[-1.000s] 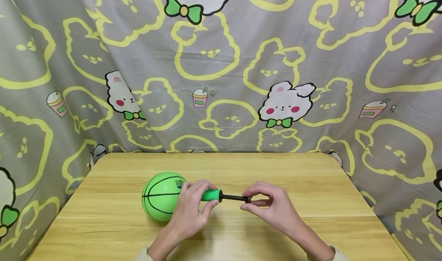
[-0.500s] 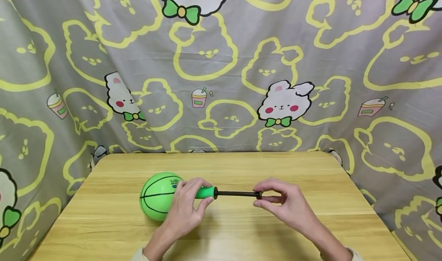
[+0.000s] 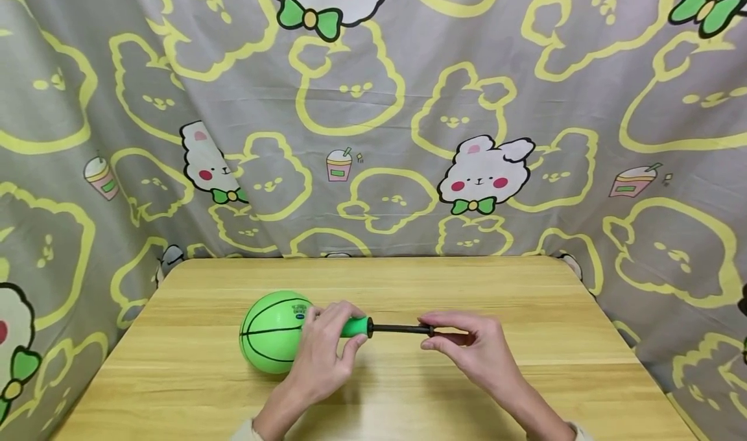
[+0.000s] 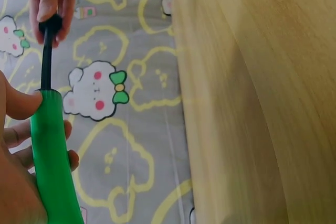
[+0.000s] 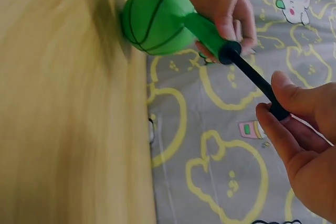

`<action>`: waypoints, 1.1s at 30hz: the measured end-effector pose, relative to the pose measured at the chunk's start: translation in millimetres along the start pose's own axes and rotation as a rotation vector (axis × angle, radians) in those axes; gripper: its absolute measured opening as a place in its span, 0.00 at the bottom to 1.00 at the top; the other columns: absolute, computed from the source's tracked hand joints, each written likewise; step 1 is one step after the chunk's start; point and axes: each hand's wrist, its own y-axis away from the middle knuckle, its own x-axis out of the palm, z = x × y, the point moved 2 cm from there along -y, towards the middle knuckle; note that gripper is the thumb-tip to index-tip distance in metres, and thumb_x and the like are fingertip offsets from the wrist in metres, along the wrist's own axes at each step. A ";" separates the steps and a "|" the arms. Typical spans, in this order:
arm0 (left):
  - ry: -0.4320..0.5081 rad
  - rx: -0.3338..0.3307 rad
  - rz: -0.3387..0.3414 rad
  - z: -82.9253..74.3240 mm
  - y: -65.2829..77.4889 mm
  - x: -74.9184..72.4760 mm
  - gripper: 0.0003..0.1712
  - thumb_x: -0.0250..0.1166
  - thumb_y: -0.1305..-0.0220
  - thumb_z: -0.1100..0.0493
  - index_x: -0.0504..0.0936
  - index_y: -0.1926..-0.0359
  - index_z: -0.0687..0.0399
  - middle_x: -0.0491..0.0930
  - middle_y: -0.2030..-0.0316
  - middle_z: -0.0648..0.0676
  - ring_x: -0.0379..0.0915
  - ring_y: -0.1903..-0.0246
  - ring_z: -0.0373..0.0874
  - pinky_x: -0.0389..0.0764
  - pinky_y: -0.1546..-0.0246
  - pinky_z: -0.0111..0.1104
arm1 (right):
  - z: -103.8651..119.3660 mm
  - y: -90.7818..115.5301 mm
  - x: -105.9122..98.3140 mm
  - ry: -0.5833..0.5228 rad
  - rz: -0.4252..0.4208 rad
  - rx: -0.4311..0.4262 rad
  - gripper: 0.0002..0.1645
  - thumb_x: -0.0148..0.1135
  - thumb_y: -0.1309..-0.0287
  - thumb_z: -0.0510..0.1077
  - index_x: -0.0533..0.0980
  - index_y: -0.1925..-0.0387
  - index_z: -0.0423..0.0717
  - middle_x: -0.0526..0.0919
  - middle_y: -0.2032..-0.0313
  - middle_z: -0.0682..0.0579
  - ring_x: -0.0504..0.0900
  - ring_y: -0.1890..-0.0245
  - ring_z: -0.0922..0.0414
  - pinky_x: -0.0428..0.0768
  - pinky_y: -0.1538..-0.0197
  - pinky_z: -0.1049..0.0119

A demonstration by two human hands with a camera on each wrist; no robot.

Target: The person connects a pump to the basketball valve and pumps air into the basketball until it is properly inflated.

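A green ball with black basketball lines (image 3: 271, 331) sits left of centre in the head view. My left hand (image 3: 321, 353) grips the green barrel of a hand pump (image 3: 355, 327) beside the ball. In the right wrist view, the barrel's far end (image 5: 202, 29) meets the ball; the exact joint is not clear. A black rod (image 3: 399, 329) stands out of the barrel toward the right. My right hand (image 3: 478, 350) pinches the rod's black end knob (image 5: 278, 111) between thumb and fingers. In the left wrist view the green barrel (image 4: 52, 156) lies along the left hand's curled fingers.
All this is over a light wooden table (image 3: 525, 292) with rounded far corners. A grey curtain (image 3: 385, 117) with yellow outlines and white rabbit prints hangs behind and along both sides of the table.
The right hand first drew the rod farther out to the right, then moved back left a little, so less rod shows. The left hand, barrel and ball shifted slightly left and back.
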 end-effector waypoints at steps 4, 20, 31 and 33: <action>-0.005 0.006 -0.001 -2.9 -1.6 5.2 0.15 0.72 0.46 0.59 0.81 0.56 0.47 0.82 0.60 0.42 0.78 0.57 0.35 0.66 0.54 0.41 | -6.2 -0.9 10.2 0.004 0.000 -0.002 0.17 0.74 0.49 0.28 0.85 0.54 0.31 0.88 0.56 0.38 0.90 0.58 0.50 0.86 0.62 0.57; -0.002 -0.004 0.006 -8.2 -3.4 16.2 0.17 0.72 0.48 0.62 0.79 0.57 0.48 0.82 0.62 0.42 0.76 0.60 0.34 0.65 0.55 0.41 | -21.7 -15.5 45.6 0.001 0.021 0.058 0.17 0.76 0.50 0.30 0.86 0.55 0.34 0.89 0.57 0.41 0.89 0.56 0.49 0.85 0.60 0.61; 0.060 -0.062 0.043 -9.5 -2.8 15.8 0.14 0.71 0.40 0.58 0.79 0.54 0.45 0.81 0.57 0.41 0.77 0.55 0.35 0.67 0.51 0.42 | -5.4 -19.7 33.6 0.039 0.094 0.120 0.16 0.76 0.48 0.32 0.87 0.55 0.42 0.88 0.56 0.45 0.88 0.54 0.51 0.85 0.58 0.61; 0.041 -0.059 0.047 -9.1 -1.7 15.1 0.14 0.70 0.40 0.57 0.79 0.54 0.44 0.81 0.57 0.41 0.78 0.54 0.35 0.67 0.50 0.42 | -4.5 -17.8 31.0 0.049 0.094 0.141 0.16 0.76 0.48 0.32 0.87 0.55 0.45 0.88 0.57 0.48 0.88 0.54 0.52 0.85 0.58 0.61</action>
